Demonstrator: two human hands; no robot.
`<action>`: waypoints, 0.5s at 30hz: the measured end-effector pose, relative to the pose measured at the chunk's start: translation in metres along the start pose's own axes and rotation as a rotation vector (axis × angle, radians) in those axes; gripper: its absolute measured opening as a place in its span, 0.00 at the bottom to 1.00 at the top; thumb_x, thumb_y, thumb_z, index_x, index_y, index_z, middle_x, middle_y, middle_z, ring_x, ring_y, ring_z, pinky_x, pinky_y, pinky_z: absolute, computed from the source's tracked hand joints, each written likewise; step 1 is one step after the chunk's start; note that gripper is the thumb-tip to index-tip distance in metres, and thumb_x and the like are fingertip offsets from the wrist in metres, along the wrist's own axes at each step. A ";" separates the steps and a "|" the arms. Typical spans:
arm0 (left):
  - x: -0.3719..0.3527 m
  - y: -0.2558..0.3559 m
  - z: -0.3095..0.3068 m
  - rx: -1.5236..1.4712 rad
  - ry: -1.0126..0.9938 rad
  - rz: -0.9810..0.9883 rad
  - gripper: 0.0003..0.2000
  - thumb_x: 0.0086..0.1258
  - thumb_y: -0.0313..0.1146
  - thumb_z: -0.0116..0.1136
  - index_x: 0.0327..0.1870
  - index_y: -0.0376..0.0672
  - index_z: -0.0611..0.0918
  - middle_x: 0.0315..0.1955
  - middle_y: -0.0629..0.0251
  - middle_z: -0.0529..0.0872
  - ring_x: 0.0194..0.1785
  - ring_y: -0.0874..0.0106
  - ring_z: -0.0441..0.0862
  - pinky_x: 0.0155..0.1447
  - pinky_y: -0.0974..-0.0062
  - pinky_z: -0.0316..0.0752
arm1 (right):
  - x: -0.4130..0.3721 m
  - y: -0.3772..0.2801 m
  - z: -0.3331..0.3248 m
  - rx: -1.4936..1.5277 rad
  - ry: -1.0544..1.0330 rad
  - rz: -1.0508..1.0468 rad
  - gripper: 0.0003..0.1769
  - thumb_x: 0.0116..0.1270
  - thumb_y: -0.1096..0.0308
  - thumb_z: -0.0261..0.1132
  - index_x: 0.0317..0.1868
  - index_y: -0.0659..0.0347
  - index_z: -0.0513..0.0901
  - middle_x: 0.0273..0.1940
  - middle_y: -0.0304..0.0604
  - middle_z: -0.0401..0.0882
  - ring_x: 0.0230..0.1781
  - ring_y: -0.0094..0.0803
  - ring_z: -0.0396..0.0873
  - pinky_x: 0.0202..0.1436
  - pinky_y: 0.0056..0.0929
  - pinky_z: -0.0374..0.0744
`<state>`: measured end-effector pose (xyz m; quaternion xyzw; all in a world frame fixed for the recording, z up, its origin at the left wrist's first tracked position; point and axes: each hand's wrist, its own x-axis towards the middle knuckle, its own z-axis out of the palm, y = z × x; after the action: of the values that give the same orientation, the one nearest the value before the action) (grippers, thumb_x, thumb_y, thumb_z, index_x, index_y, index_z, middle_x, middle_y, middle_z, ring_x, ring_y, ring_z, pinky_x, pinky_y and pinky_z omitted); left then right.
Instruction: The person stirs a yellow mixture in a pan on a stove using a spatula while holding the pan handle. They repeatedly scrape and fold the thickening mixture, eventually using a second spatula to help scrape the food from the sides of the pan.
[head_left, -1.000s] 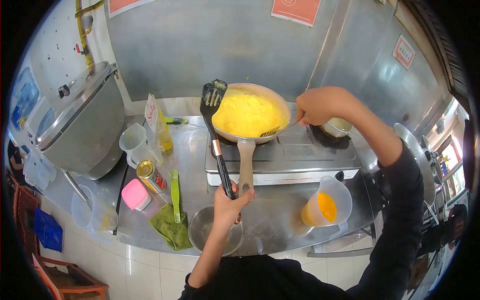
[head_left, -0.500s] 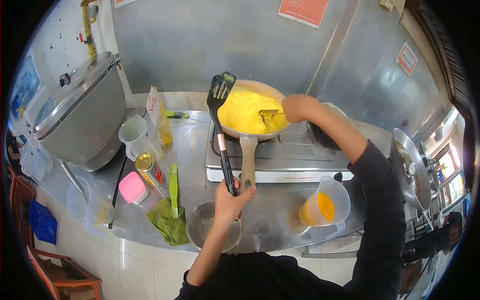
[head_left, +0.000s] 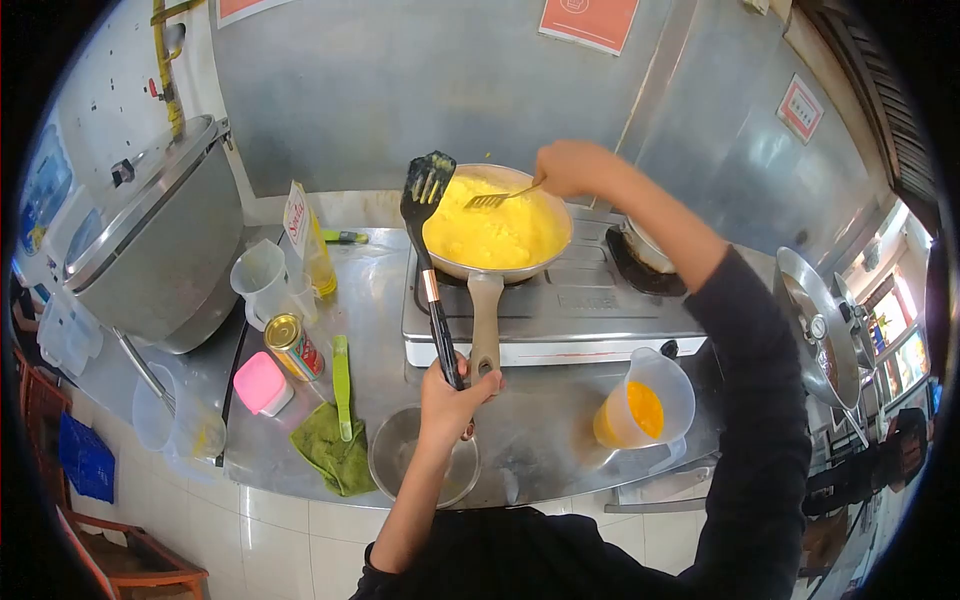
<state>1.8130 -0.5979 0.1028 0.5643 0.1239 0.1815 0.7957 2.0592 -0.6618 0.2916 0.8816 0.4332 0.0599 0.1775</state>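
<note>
My left hand (head_left: 450, 402) is closed around the black slotted turner (head_left: 436, 305), whose egg-smeared head points up beside the pan. The same hand also grips the end of the beige frying pan handle (head_left: 486, 318), with the thumb across it. My right hand (head_left: 575, 168) is closed on a metal fork (head_left: 500, 197), its tines over the far side of the pan. Soft yellow scrambled egg (head_left: 495, 240) covers most of the frying pan (head_left: 566, 246), which sits on the left burner of the gas stove (head_left: 560, 320).
A jug of beaten egg (head_left: 645, 405) stands front right, a metal bowl (head_left: 392, 450) below my left hand. Leftward are a green cloth (head_left: 335, 450), pink-lidded tub (head_left: 262, 384), can (head_left: 292, 345), oil bottle (head_left: 318, 262) and large pot (head_left: 165, 245). More pans (head_left: 815, 320) stand right.
My right hand has moved up and left, lifting the fork from the right side of the egg toward the pan's far side. The left hand keeps its grip.
</note>
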 end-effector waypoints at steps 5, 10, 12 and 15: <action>-0.001 0.002 -0.001 0.075 0.003 -0.048 0.19 0.52 0.28 0.61 0.27 0.46 0.58 0.21 0.58 0.81 0.19 0.80 0.77 0.07 0.84 0.55 | -0.033 -0.020 -0.063 0.025 -0.376 0.092 0.13 0.51 0.70 0.53 0.36 0.60 0.81 0.24 0.52 0.78 0.26 0.42 0.78 0.30 0.34 0.75; 0.000 -0.006 -0.001 0.079 0.011 -0.010 0.18 0.53 0.28 0.62 0.26 0.46 0.59 0.21 0.59 0.81 0.20 0.80 0.77 0.09 0.85 0.57 | -0.057 -0.059 -0.042 -0.146 -0.331 0.026 0.11 0.49 0.72 0.54 0.32 0.65 0.81 0.30 0.50 0.79 0.31 0.39 0.79 0.31 0.35 0.76; 0.000 -0.004 -0.001 0.062 0.020 0.039 0.18 0.53 0.27 0.61 0.26 0.46 0.59 0.21 0.59 0.80 0.21 0.79 0.78 0.09 0.85 0.59 | -0.053 -0.065 -0.028 -0.139 -0.318 0.025 0.11 0.49 0.72 0.55 0.32 0.64 0.82 0.32 0.50 0.79 0.32 0.40 0.79 0.32 0.35 0.76; -0.002 0.004 0.000 0.138 0.020 -0.058 0.18 0.53 0.27 0.61 0.26 0.46 0.59 0.20 0.60 0.79 0.24 0.77 0.80 0.12 0.85 0.62 | -0.038 -0.062 -0.005 -0.114 -0.287 0.003 0.11 0.48 0.72 0.56 0.32 0.62 0.82 0.35 0.49 0.79 0.34 0.42 0.79 0.35 0.35 0.77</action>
<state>1.8100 -0.5973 0.1066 0.6121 0.1603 0.1552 0.7587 1.9878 -0.6555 0.2757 0.8703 0.3979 -0.0419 0.2873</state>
